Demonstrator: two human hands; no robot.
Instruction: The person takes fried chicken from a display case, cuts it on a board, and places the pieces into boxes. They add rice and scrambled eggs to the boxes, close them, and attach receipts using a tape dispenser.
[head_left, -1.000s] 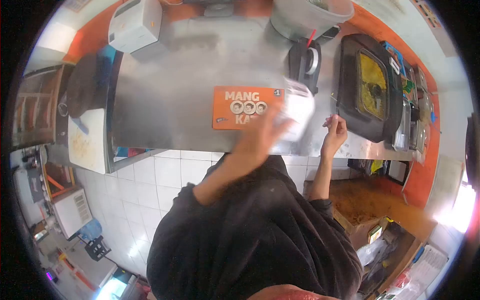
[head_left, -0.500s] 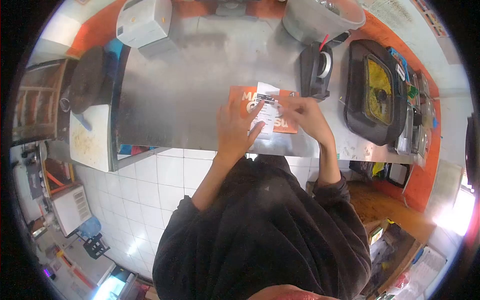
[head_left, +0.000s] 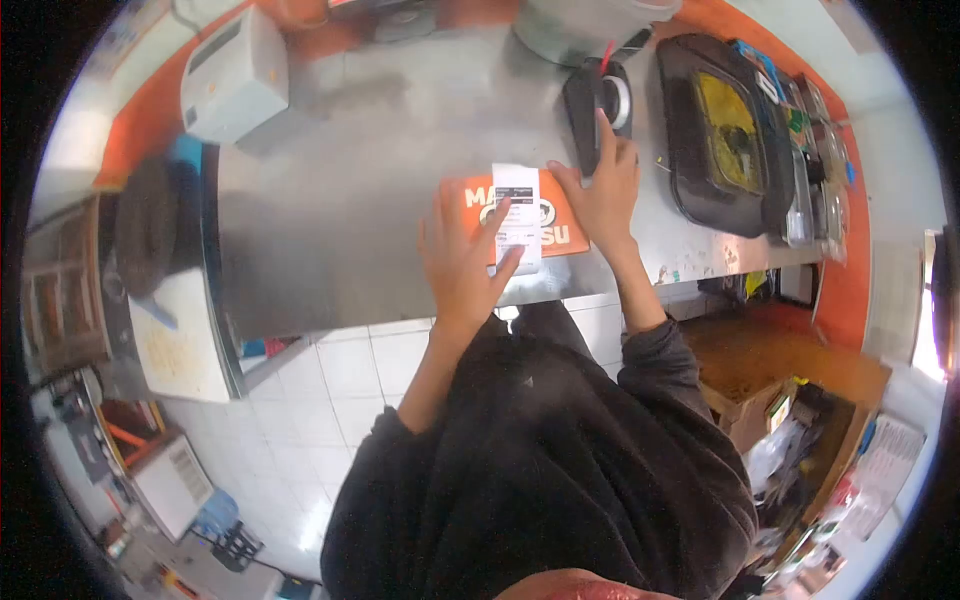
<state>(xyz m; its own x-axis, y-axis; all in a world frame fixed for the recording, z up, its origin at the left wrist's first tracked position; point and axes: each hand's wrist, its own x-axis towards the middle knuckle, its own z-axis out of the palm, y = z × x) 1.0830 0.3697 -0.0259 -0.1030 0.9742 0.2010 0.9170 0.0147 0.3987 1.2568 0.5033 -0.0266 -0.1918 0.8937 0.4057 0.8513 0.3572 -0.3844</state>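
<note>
Whereas both hands lay on the receipt half a second ago, the right hand has left it and now rests, fingers extended and empty, on the tape dispenser at upper centre. The left hand, flat and spread, alone pins the receipt to the orange box at frame centre.
</note>
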